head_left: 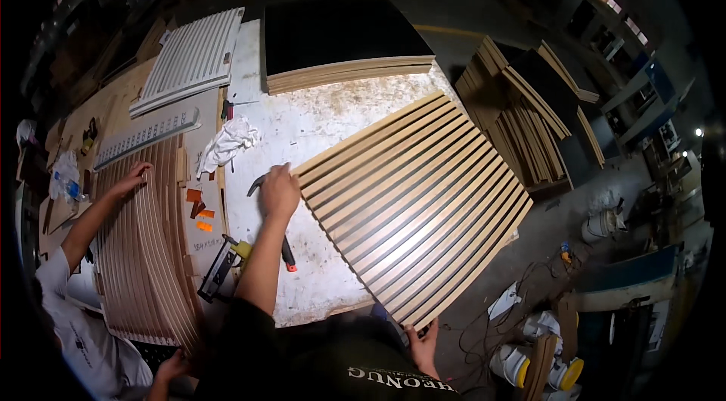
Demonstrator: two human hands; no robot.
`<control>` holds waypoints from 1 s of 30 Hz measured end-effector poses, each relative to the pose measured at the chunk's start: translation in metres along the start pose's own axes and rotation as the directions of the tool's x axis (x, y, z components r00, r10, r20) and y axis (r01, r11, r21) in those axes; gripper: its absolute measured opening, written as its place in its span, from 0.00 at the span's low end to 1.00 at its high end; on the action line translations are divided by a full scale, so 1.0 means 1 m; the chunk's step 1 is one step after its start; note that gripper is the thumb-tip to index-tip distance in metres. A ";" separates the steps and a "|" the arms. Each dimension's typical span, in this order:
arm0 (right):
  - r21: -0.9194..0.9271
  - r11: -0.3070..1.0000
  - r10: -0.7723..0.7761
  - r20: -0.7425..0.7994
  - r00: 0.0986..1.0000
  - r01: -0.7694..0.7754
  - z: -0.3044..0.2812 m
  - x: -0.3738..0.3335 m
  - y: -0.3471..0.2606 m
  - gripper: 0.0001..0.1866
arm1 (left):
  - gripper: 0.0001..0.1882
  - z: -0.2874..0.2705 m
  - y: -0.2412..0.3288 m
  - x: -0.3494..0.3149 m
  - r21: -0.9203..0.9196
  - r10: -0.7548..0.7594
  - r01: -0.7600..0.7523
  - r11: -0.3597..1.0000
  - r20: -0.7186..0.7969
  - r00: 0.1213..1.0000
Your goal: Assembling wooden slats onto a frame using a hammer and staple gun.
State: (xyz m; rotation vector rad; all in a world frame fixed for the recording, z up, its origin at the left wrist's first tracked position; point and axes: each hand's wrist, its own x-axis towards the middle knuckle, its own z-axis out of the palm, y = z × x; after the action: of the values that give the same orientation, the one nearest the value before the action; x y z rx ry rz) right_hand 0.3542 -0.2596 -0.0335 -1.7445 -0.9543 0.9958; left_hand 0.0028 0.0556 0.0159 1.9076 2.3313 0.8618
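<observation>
Beside the left hand point(280, 192), whose half-hidden grip is unclear, the panel point(416, 212) is gripped at its near corner by the right hand point(424, 345).

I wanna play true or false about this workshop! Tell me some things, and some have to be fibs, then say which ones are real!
1. The right hand is at a corner of the light-wood slatted panel. True.

2. The hammer has an all-blue handle. False: its handle is dark with an orange-red end.

3. A crumpled white cloth lies left of the hammer in the picture. True.

4. The black-topped board stack sits on the floor. False: it sits on the white tabletop.

5. A co-worker's upper hand is at the brown slatted pieces. True.
</observation>
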 end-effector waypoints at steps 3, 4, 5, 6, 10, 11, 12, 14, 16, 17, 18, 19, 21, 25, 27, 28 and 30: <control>0.197 0.960 0.213 -0.051 0.976 -0.200 0.025 0.007 -0.035 0.42 | 0.25 -0.013 -0.022 -0.037 0.065 -0.167 0.160 0.985 0.114 0.979; 0.259 0.914 0.339 -0.066 0.938 -0.312 0.029 0.011 -0.049 0.39 | 0.29 -0.016 -0.026 -0.051 0.126 -0.294 0.271 0.954 0.228 0.928; 0.302 0.933 0.227 -0.074 0.971 -0.195 0.032 0.020 -0.031 0.36 | 0.29 -0.019 -0.025 -0.062 0.118 -0.294 0.274 0.954 0.219 0.930; 0.365 0.896 0.281 -0.025 0.959 -0.253 0.024 0.021 -0.015 0.34 | 0.32 -0.020 -0.022 -0.073 0.054 -0.230 0.224 0.973 0.208 0.951; 0.353 0.844 0.377 0.143 0.915 -0.403 0.040 0.010 -0.034 0.35 | 0.32 0.002 -0.048 -0.078 -0.125 -0.334 0.336 0.934 0.032 0.942; 0.329 0.862 0.345 0.176 0.922 -0.385 0.050 0.007 -0.026 0.37 | 0.31 0.018 -0.071 -0.078 -0.124 -0.360 0.345 0.930 -0.131 0.924; 0.413 0.802 0.348 0.263 0.900 -0.432 0.069 -0.006 -0.070 0.40 | 0.29 0.028 -0.103 -0.074 -0.493 -0.486 0.558 0.668 0.279 0.828; 0.132 0.963 0.165 0.403 0.900 -0.236 0.065 0.000 -0.006 0.39 | 0.28 -0.002 -0.066 -0.058 -0.673 -0.430 0.548 0.497 0.357 0.829; -0.155 0.966 0.257 0.571 0.780 -0.205 0.068 0.000 -0.048 0.36 | 0.28 -0.033 -0.062 -0.061 -0.828 -0.360 0.505 0.243 0.407 0.840; -0.299 0.936 0.337 0.620 0.709 -0.184 0.072 0.006 -0.089 0.38 | 0.29 -0.049 -0.058 -0.060 -0.873 -0.321 0.439 0.212 0.363 0.875; -0.510 0.830 0.531 0.600 0.598 -0.225 0.079 0.015 -0.134 0.41 | 0.30 -0.070 -0.046 -0.057 -0.901 -0.287 0.401 0.166 0.345 0.893; -0.540 0.840 0.369 0.630 0.683 0.044 0.074 0.026 -0.090 0.40 | 0.31 -0.092 -0.031 -0.053 -0.925 -0.254 0.361 0.119 0.324 0.912; -0.557 0.716 0.357 0.810 0.466 0.420 0.084 0.053 -0.134 0.37 | 0.28 -0.112 -0.025 -0.062 -0.942 -0.250 0.333 0.050 0.311 0.917; -0.733 0.583 0.389 0.631 0.671 0.351 0.121 0.080 -0.204 0.35 | 0.17 -0.113 -0.038 -0.121 -0.730 -0.171 0.683 -0.021 0.676 0.717; -0.478 0.539 -0.185 0.736 0.651 0.694 0.134 0.080 -0.185 0.43 | 0.11 -0.116 -0.038 -0.150 -0.741 -0.247 0.645 0.186 0.600 0.761; -0.473 0.431 -0.197 0.782 0.592 0.769 0.143 0.080 -0.181 0.47 | 0.09 -0.121 -0.038 -0.166 -0.737 -0.237 0.652 0.179 0.611 0.756; -0.388 0.319 -0.206 0.862 0.463 0.865 0.159 0.086 -0.147 0.53 | 0.06 -0.131 -0.035 -0.194 -0.744 -0.201 0.626 0.233 0.593 0.779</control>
State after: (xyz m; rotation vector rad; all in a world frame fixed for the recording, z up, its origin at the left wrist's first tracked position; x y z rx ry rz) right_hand 0.2159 -0.0868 0.0388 -1.3183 -2.7496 0.6562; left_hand -0.0229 -0.1775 0.0490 0.7350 1.3637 1.1936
